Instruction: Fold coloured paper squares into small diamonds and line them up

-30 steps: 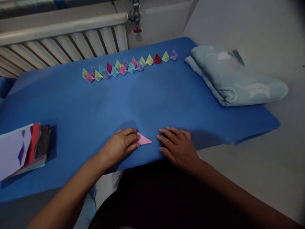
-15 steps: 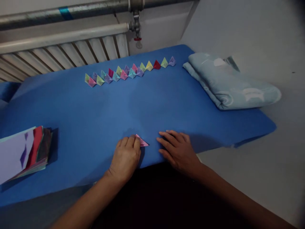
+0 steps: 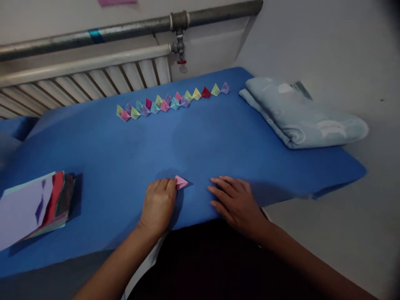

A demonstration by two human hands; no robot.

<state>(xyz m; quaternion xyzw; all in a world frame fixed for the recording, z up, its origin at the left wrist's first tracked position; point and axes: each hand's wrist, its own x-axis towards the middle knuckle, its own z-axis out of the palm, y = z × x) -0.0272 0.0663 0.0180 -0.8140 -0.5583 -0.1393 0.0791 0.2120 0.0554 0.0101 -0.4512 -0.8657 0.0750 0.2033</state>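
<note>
Near the front edge of the blue surface, my left hand [image 3: 158,204] is closed on a small pink folded paper [image 3: 181,182], whose pointed end sticks out to the right of the fingers. My right hand [image 3: 233,200] rests on the blue surface [image 3: 200,150] a little further right, its fingers spread and nothing in them. Along the back lies a row of small folded paper boats in several colours, among them a red one [image 3: 206,92] and a yellow one [image 3: 196,94].
A stack of coloured paper sheets [image 3: 25,210] lies at the left. A folded light-blue blanket [image 3: 300,112] sits at the back right. Behind the surface are a white radiator [image 3: 103,81] and a metal pipe [image 3: 131,30] with a red-handled valve [image 3: 181,62].
The camera view has tilted up slightly. My left hand has moved a little to the left with the pink paper. My right hand has stayed nearly in place.
</note>
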